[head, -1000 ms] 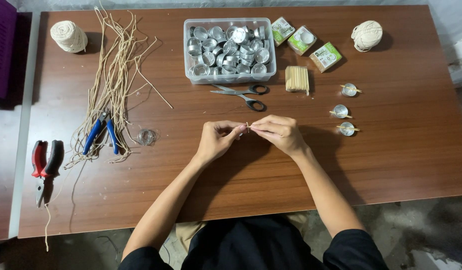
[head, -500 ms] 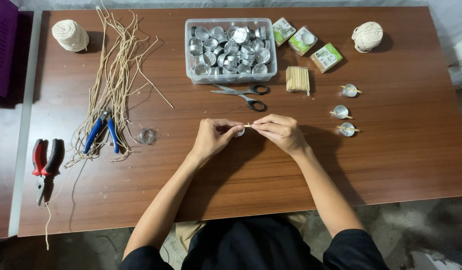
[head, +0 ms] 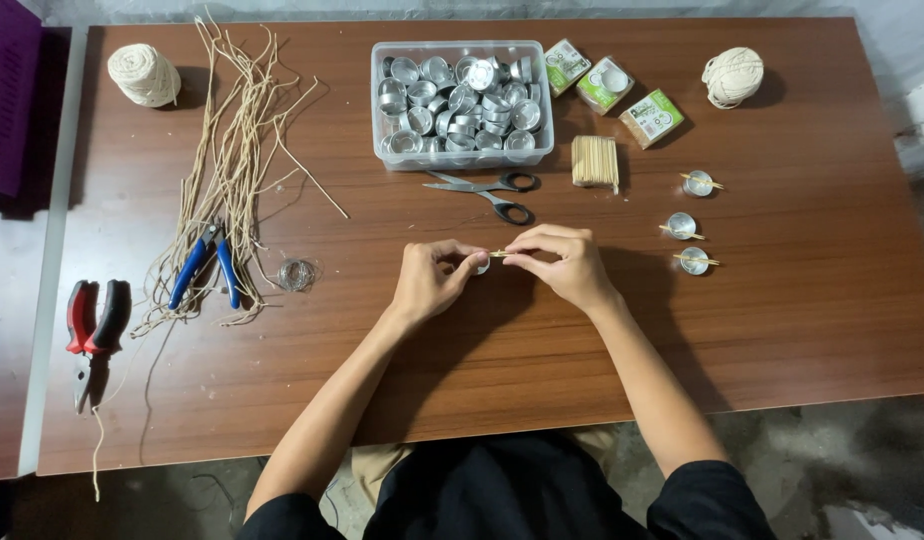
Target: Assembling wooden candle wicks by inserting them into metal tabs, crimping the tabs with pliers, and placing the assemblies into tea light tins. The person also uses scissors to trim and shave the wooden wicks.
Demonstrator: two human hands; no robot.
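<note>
My left hand and my right hand meet at the middle of the brown table. The left hand's fingers pinch a small metal candle cup, mostly hidden by them. The right hand's fingertips hold a thin wooden stick laid across the cup's top. A short piece of wick seems to stand at the stick, too small to tell clearly.
Behind the hands lie scissors, a clear tub of metal cups and a bundle of sticks. Three cups with sticks stand at the right. Loose wicks, blue pliers, red pliers and two string balls lie around.
Both hands have sunk slightly towards the table, and the stick has gone from tilted upward to lying level over the cup. Nothing else has moved.
</note>
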